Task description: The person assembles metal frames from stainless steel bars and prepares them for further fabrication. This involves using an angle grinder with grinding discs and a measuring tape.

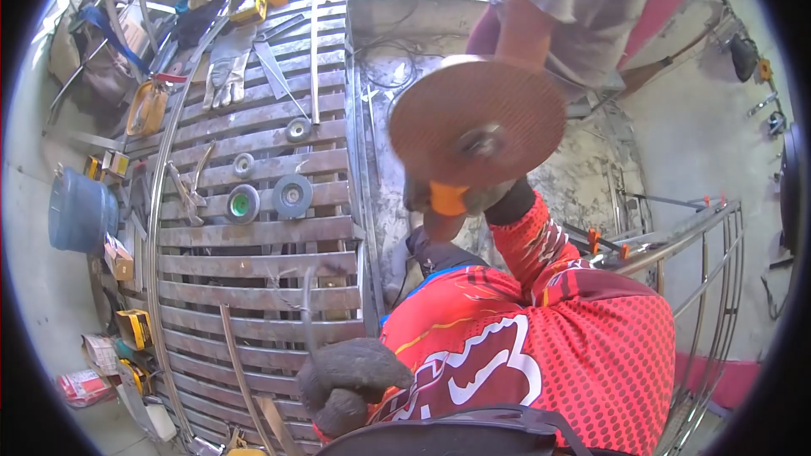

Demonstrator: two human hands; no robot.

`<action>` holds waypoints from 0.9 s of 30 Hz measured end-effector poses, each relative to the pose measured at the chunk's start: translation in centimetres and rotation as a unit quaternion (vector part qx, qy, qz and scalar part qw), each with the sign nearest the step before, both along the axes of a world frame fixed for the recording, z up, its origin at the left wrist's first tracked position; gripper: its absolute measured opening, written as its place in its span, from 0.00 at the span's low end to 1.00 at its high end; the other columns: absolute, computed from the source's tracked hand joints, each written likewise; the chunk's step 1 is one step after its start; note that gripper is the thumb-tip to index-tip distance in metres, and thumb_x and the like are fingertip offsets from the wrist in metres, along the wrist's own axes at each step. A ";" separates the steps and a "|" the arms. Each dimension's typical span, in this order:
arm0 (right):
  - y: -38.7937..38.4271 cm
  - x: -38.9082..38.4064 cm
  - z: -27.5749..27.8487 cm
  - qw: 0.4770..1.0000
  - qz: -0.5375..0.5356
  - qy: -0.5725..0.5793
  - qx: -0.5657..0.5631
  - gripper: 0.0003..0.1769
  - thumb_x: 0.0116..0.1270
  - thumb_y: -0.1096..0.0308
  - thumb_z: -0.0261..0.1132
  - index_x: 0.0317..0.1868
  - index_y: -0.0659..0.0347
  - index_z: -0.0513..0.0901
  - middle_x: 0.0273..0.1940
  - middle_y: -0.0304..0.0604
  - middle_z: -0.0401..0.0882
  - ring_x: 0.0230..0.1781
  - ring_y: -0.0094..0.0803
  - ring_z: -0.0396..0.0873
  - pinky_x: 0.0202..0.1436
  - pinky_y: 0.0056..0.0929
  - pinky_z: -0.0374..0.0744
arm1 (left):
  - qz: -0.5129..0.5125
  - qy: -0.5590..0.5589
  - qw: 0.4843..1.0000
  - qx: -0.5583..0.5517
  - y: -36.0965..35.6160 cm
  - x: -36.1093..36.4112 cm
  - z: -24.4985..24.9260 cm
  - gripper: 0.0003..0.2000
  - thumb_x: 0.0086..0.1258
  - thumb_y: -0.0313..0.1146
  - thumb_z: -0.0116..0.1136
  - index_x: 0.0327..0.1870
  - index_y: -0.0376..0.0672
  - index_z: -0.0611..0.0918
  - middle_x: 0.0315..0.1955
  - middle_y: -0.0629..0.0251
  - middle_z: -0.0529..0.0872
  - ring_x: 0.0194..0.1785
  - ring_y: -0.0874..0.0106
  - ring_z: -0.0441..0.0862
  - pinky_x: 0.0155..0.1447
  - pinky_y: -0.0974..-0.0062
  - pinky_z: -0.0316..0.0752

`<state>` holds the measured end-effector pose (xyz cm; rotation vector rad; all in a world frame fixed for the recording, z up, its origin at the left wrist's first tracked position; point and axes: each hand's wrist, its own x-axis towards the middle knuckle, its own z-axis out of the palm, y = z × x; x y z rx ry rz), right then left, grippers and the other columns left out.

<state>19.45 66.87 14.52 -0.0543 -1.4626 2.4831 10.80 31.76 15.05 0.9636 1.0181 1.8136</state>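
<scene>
A large reddish-brown cutting disc [431, 110] with a metal nut at its centre fills the upper middle, slightly blurred. Under its lower edge shows an orange part [449, 198], apparently the body of an angle grinder. My right hand [488, 196], in a dark glove, closes around the grinder just below the disc, partly hidden. At the lower left, my left hand [355, 378] is a closed dark glove. From it rises a thin, bent grey metal tool [309, 308], blurred, over the slatted metal table [253, 266].
Another person's forearm [524, 29] reaches down behind the disc, hand hidden. On the table lie grinding wheels [292, 196], a hammer [187, 194], pale gloves [226, 80] and a square [274, 72]. A blue bucket [80, 209] stands left; a metal frame [710, 245] stands right.
</scene>
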 end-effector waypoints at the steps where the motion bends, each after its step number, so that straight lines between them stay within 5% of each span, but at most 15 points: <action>1: 1.1 -0.1 -0.1 1.000 -0.006 -0.004 -0.009 0.52 0.41 0.66 0.85 0.68 0.62 0.69 0.55 0.44 0.81 0.53 0.32 0.80 0.60 0.38 0.80 | 0.015 0.005 1.000 0.018 1.7 -0.8 1.2 0.23 0.75 0.54 0.55 0.38 0.37 0.81 0.20 0.57 0.82 0.25 0.56 0.83 0.32 0.59 0.80; 5: 5.3 0.0 -2.1 0.998 -0.020 -0.027 -0.048 0.47 0.42 0.66 0.85 0.64 0.64 0.73 0.51 0.46 0.83 0.50 0.35 0.83 0.56 0.39 0.82 | 0.078 0.019 0.994 0.080 9.6 -3.9 6.5 0.23 0.79 0.52 0.49 0.34 0.39 0.80 0.16 0.58 0.79 0.20 0.58 0.82 0.26 0.60 0.79; 9: 6.7 -0.5 -4.6 0.995 -0.024 -0.067 -0.075 0.42 0.43 0.66 0.84 0.60 0.66 0.77 0.47 0.48 0.85 0.46 0.37 0.85 0.53 0.41 0.84 | 0.186 -0.096 0.966 0.150 11.3 -8.7 9.6 0.15 0.78 0.43 0.54 0.31 0.44 0.75 0.12 0.70 0.70 0.09 0.76 0.67 0.14 0.73 0.74; 10: 7.6 -0.8 -5.2 0.993 -0.022 -0.068 -0.090 0.42 0.42 0.65 0.84 0.60 0.66 0.77 0.45 0.49 0.86 0.44 0.39 0.86 0.51 0.41 0.85 | 0.287 -0.124 0.934 0.172 13.2 -9.2 11.0 0.14 0.76 0.40 0.56 0.30 0.44 0.73 0.12 0.71 0.68 0.08 0.81 0.62 0.14 0.78 0.71; 12: 9.6 -1.3 -6.5 0.990 -0.023 -0.067 -0.124 0.42 0.41 0.64 0.84 0.59 0.67 0.77 0.40 0.51 0.86 0.38 0.42 0.87 0.43 0.42 0.86 | 0.269 -0.216 0.897 0.277 15.5 -11.3 12.7 0.13 0.74 0.38 0.56 0.29 0.43 0.71 0.12 0.71 0.68 0.08 0.83 0.60 0.12 0.83 0.67; 18: 8.0 -0.4 -8.3 0.978 -0.052 -0.145 -0.137 0.43 0.44 0.66 0.81 0.62 0.65 0.74 0.41 0.49 0.85 0.40 0.40 0.85 0.45 0.36 0.83 | 0.305 -0.120 0.912 0.247 19.4 -12.8 11.7 0.12 0.71 0.37 0.54 0.27 0.45 0.71 0.12 0.71 0.69 0.07 0.85 0.58 0.11 0.85 0.66; 20: 9.1 0.0 -8.8 0.978 -0.026 -0.198 -0.059 0.47 0.43 0.69 0.80 0.67 0.62 0.70 0.43 0.44 0.84 0.39 0.34 0.84 0.45 0.33 0.83 | 0.197 -0.163 0.925 0.281 22.3 -13.6 10.3 0.13 0.72 0.39 0.55 0.27 0.45 0.70 0.11 0.72 0.66 0.08 0.83 0.59 0.11 0.84 0.66; 24: 8.7 -0.3 -7.7 0.970 -0.075 -0.213 0.085 0.49 0.42 0.68 0.80 0.68 0.61 0.70 0.48 0.41 0.82 0.44 0.28 0.81 0.48 0.30 0.81 | 0.144 0.046 0.978 0.144 26.2 -14.8 8.3 0.23 0.80 0.53 0.48 0.33 0.40 0.79 0.10 0.67 0.71 0.09 0.70 0.67 0.17 0.66 0.71; 27: 9.8 0.7 -8.5 0.969 -0.124 -0.178 0.117 0.42 0.45 0.63 0.81 0.62 0.62 0.75 0.51 0.43 0.84 0.48 0.28 0.81 0.54 0.31 0.81 | 0.169 -0.097 0.973 0.120 28.2 -15.2 3.7 0.28 0.77 0.58 0.51 0.42 0.35 0.82 0.16 0.62 0.77 0.16 0.66 0.73 0.25 0.61 0.74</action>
